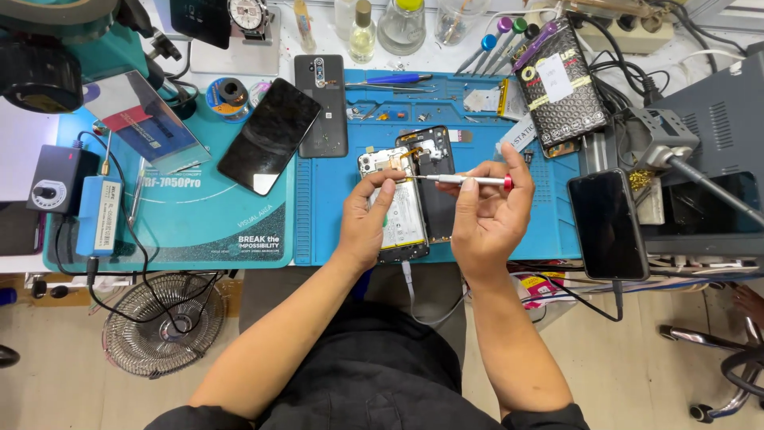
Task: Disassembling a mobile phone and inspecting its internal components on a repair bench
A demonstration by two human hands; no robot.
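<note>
An opened phone (400,209) with its white battery and circuit board showing lies on the blue work mat (334,215). My left hand (366,223) grips the phone's left side and steadies it. My right hand (489,215) holds a slim silver screwdriver (469,181) with a red end cap, lying nearly level. Its tip points left at the top part of the phone, beside a black back panel (434,179) propped against the phone.
Two dark phones (269,135) (321,103) lie at the mat's upper left. Another black phone (609,224) rests on the right edge. A small fan (155,322) stands below the bench. Bottles (400,24), screwdrivers (493,44), a packaged part (561,84) and cables crowd the back.
</note>
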